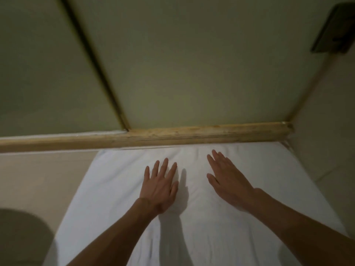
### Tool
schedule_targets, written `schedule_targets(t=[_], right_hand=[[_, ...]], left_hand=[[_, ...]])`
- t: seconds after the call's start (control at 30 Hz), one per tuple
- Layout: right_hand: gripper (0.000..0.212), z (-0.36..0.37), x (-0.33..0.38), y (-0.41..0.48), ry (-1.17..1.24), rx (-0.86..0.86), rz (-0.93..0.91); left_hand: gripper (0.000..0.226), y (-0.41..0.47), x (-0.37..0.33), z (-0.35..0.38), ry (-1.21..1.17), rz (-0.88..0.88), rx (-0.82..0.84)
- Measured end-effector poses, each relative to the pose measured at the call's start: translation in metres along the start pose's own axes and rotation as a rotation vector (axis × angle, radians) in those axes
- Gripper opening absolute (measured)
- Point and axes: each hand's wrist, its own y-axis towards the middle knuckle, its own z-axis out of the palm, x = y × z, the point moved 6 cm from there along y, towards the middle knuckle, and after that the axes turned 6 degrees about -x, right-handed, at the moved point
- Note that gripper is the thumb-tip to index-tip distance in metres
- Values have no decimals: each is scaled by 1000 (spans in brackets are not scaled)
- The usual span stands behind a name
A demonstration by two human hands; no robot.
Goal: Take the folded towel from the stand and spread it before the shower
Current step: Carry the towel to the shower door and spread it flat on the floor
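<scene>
Fingers [164,166] of the left hand [158,187] are straight and spread, those of the right hand [228,181] straight and together. Both palms lie flat on or just over the white towel [119,189], gripping nothing. Soft and faintly creased, it lies unfolded, its far edge against the scuffed beige curb [172,136]. Pale green panels [192,64] rise beyond the curb.

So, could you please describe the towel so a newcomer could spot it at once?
Find the long tan sill running below the greenish shower panels. Directly before it, on the beige floor, lies the white cloth towel, spread flat beneath the left hand and right hand. It is the only white, soft sheet there.
</scene>
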Motion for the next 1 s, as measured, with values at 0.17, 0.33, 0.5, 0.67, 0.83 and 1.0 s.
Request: schedule_targets(t=[0.17,0.33,0.5,0.67,0.83,1.0], right_hand=[[60,0,50,-2,-15,19,-83],[60,1,93,-8,-32,14,-186],[60,5,124,-3,-26,4,-194],[59,20,160,1,13,-36,-160],[59,33,189,9,-18,-51,-238],[58,43,200,33,-49,-58,-302]], left_hand=[[59,-37,43,-19,-10,-77,-69],[59,-71,80,-27,-2,-148,-77],[59,-97,111,-36,7,-188,-93],[58,-110,135,-39,-17,-226,-109],[58,-109,146,-35,-65,-241,-146],[58,-98,156,-21,-102,-253,-125]])
